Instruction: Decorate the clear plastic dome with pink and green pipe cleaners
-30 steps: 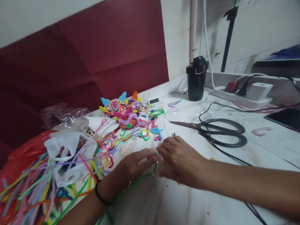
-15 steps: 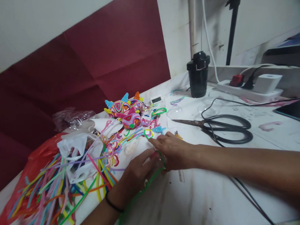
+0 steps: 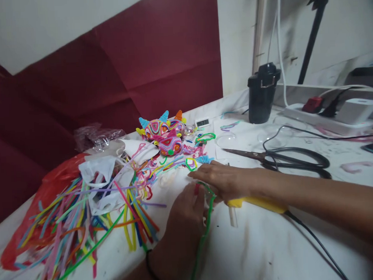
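In the head view a green pipe cleaner [image 3: 210,214] trails down from between my hands, bent where it meets the fingers. My left hand [image 3: 184,217], wearing a dark wrist band, has its fingers curled around a small clear piece that is mostly hidden. Pressed close on the right, my right hand [image 3: 220,180] has its fingers bent on the green pipe cleaner at that same spot. A yellow corded tool [image 3: 262,203], possibly a glue gun, lies below my right forearm. Black-handled scissors [image 3: 297,157] lie beyond that forearm.
Many loose pipe cleaners [image 3: 70,225] spread over a red plastic bag [image 3: 14,250] on the left. Colourful horned animal heads [image 3: 166,134] stand at the back. A black lidded cup [image 3: 263,94] and a white power strip [image 3: 329,120] are at the right rear.
The view has shifted, so the scene sits further right. My left hand has turned more upright, and the green pipe cleaner hangs more steeply. The yellow tool's body now shows below my right forearm.
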A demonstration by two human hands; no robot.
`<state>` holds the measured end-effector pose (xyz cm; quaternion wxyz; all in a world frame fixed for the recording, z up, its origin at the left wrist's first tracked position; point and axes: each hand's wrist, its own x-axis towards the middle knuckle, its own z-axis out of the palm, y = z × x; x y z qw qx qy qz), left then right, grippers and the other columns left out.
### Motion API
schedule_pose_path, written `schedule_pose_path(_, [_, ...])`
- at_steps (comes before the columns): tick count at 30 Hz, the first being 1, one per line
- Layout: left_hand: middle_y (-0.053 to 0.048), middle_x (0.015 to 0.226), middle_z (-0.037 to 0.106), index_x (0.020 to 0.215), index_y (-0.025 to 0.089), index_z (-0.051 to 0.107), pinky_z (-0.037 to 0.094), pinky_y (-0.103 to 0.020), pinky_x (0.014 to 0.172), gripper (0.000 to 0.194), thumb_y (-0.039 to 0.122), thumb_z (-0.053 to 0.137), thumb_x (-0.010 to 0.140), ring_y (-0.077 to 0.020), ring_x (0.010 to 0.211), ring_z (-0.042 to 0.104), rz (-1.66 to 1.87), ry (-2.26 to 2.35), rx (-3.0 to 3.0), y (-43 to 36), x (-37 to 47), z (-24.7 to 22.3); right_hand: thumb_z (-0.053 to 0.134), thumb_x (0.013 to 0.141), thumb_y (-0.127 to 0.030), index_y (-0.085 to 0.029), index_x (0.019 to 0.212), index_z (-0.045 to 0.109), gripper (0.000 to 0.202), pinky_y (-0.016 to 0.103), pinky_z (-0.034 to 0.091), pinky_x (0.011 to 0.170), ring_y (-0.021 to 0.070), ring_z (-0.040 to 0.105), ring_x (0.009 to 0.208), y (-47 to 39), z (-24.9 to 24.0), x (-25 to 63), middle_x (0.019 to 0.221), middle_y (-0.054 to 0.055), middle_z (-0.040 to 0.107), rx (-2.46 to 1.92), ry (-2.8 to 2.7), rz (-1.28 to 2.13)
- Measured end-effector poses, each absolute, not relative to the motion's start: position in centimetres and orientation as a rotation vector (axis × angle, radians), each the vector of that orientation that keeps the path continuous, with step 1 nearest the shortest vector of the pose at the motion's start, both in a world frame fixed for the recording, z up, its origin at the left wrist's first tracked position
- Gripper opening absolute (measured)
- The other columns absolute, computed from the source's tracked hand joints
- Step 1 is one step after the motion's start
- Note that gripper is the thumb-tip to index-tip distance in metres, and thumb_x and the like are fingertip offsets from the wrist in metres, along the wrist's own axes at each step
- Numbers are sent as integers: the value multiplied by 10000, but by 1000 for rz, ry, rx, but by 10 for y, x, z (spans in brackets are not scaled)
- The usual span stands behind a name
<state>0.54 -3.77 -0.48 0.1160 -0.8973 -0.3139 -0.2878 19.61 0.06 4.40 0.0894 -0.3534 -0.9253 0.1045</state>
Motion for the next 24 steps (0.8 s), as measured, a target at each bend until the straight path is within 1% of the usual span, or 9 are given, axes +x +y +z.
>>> schedule_pose_path(2, [-141,1021,667,1106,136,561,584,-402,767,246,188,397,931,-254,950,654,-842,-951,-2644,-42,8,1,734,746,-343,-176,1286,501,612,401,405,889,294,558,1078,-9,42,199,1150,145,622,-1058,-2691,272])
schedule_pose_path(5, [-125,1028,665,1084,138,567,583,-393,801,235,156,411,910,-240,961,651,-806,-947,-2660,-44,8,6,615,856,-329,-175,1210,549,392,393,402,869,270,558,1038,-22,39,203,1098,133,626,-1062,-2622,220])
schedule_pose_path(7, [-151,1061,657,1110,109,558,583,-413,819,260,143,409,899,-258,988,648,-736,-903,-2627,-43,5,6,558,894,-289,-166,1143,585,279,398,398,859,263,550,1019,-28,37,203,1062,126,629,-1069,-2592,187])
schedule_pose_path(9, [-184,1086,651,1139,77,543,584,-430,823,289,126,393,897,-275,1005,649,-667,-850,-2567,-41,3,5,519,913,-240,-154,1078,613,208,409,395,841,264,543,997,-34,35,202,1026,124,631,-1090,-2564,153])
schedule_pose_path(11, [-193,1072,660,1142,58,537,589,-415,818,292,97,380,900,-270,992,660,-625,-802,-2515,-39,1,4,479,934,-202,-146,1019,633,185,425,392,817,265,541,964,-38,32,199,988,125,635,-1124,-2537,121])
schedule_pose_path(14, [-169,1025,686,1118,56,545,595,-374,809,298,20,361,886,-241,953,682,-585,-739,-2460,-37,-1,7,434,958,-168,-138,938,643,211,438,394,802,257,541,919,-42,27,196,946,122,639,-1174,-2502,91])
schedule_pose_path(18, [-168,1017,699,1118,49,542,602,-352,786,376,-64,316,839,-227,926,697,-520,-694,-2392,-38,-2,14,448,962,-168,-139,910,637,199,431,416,811,246,538,911,-45,25,193,930,111,635,-1199,-2459,82])
schedule_pose_path(21, [-177,998,704,1093,34,551,604,-343,771,350,-55,307,859,-225,904,702,-505,-729,-2373,-36,-2,14,451,965,-178,-141,906,641,202,423,438,804,238,545,884,-49,24,190,904,99,634,-1179,-2419,53])
schedule_pose_path(24, [-185,940,712,1014,27,575,607,-351,756,310,-27,297,889,-226,854,710,-672,-671,-2345,-30,-1,7,438,962,-156,-127,927,651,217,414,459,778,238,557,849,-53,21,187,865,96,635,-1127,-2395,-66])
